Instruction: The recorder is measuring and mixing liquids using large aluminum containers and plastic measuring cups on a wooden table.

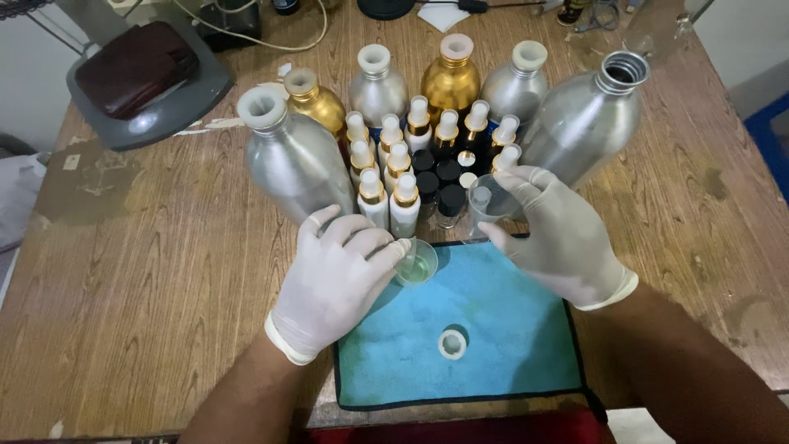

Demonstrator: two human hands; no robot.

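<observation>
A grey tray (148, 107) carrying a dark red pouch (136, 66) is sitting at the far left of the wooden bench (148, 312). Moving right, a large silver bottle (296, 160) with a white stopper is leaning toward the cluster, and just in front of it the left hand (333, 284), gloved in white, is curling its fingers around a small clear beaker (417, 263) that is holding a little pale yellow liquid; the beaker is resting at the far edge of the blue cloth (509, 345). A white stopper (452, 344) is lying loose on that cloth, nearer the person. Behind the beaker, small white spray bottles (394, 189) with gold collars and a few black-capped vials (440, 177) are standing packed together, backed by gold and silver bottles (450, 78). To the right, the gloved right hand (559, 238) is half open, its fingertips closing loosely about a small clear glass bottle (485, 205) standing by the cloth's far edge. An uncapped large silver bottle (588, 119) is leaning just beyond. Judging by this, the beaker wants a steady, level grip, and the small bottle wants holding upright and close, so nothing spills.
</observation>
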